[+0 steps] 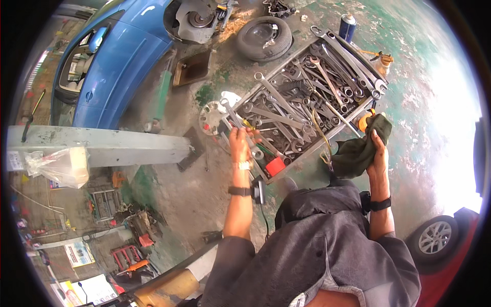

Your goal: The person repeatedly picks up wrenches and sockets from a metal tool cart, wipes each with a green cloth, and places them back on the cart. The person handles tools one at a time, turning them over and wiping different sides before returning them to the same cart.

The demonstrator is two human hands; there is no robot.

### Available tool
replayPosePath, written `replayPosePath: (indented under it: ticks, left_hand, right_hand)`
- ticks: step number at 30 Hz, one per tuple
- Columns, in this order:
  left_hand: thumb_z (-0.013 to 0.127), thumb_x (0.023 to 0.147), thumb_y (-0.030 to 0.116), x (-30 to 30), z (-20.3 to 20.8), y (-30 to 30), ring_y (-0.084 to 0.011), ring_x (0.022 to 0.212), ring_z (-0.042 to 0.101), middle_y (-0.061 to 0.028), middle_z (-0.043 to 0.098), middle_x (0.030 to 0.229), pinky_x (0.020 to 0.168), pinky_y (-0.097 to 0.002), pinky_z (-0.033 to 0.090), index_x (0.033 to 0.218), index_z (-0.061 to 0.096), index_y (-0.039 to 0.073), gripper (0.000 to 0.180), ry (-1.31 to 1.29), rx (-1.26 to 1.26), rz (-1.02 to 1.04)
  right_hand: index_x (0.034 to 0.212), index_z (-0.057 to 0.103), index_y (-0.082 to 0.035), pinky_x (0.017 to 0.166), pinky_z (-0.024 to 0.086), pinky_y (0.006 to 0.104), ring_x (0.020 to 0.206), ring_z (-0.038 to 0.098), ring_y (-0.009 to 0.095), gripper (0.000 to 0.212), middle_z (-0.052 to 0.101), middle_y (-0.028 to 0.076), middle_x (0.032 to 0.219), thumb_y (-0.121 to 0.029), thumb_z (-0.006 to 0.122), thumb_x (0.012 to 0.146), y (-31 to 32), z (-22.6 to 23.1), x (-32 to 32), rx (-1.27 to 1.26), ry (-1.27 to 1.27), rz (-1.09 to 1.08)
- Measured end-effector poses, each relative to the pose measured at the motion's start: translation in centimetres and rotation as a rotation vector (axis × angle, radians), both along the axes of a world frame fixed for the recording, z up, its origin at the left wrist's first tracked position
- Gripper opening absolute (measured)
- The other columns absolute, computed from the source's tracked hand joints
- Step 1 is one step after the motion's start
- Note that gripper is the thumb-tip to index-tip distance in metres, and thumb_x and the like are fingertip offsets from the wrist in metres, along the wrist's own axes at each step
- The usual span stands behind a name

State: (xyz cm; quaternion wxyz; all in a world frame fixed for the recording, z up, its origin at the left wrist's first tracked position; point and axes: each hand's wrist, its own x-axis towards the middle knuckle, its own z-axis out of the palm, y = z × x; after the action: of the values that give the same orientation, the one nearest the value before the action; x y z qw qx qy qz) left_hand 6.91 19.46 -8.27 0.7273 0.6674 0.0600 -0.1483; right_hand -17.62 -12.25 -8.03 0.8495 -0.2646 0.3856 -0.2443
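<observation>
My left hand (240,145) is closed around a silver wrench (233,113) whose ring end points up and away, over the left edge of a metal tray (295,165). Bunched in my right hand (379,153) is a dark green cloth (356,155), hanging just off the tray's right side. The tray is packed with wrenches (279,118) in several sizes, with a coiled spring (290,86) among them. One long wrench (271,91) juts past the tray's far left rim. A red block-shaped piece (275,166) sits in the near corner.
A grey lift post (107,147) stands left, beside a blue car (123,61). Beyond the tray are a tyre (264,38), a blue spray can (348,27) and an orange-topped spray bottle (383,62). A red car's wheel (434,239) is at lower right.
</observation>
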Motion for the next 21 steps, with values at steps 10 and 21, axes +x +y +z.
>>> replayPosePath:
  ticks: [10,21]
  left_hand:
    - [0.049,0.099,0.008,-9.7,6.4,-5.5,-0.004,0.055,0.045,-0.0005,0.057,0.081,0.046,-0.0184,0.035,0.115,0.057,0.002,0.019,-0.216,0.007,-0.395]
    - [0.057,0.093,0.002,-14.8,6.1,-5.6,-0.0124,0.074,0.057,-0.0098,0.068,0.093,0.067,-0.0285,0.048,0.131,0.056,0.001,0.038,-0.313,0.348,-0.637]
  right_hand:
    - [0.117,0.059,0.002,0.077,0.052,0.0299,0.091,0.064,0.018,0.038,0.066,0.01,0.104,-0.028,0.061,0.094,6.9,5.0,7.1,0.161,-0.14,0.3]
    - [0.103,0.058,-0.003,0.057,0.055,0.034,0.064,0.062,0.019,0.032,0.062,0.005,0.082,-0.015,0.077,0.08,3.7,8.7,10.1,-0.116,-0.237,0.099]
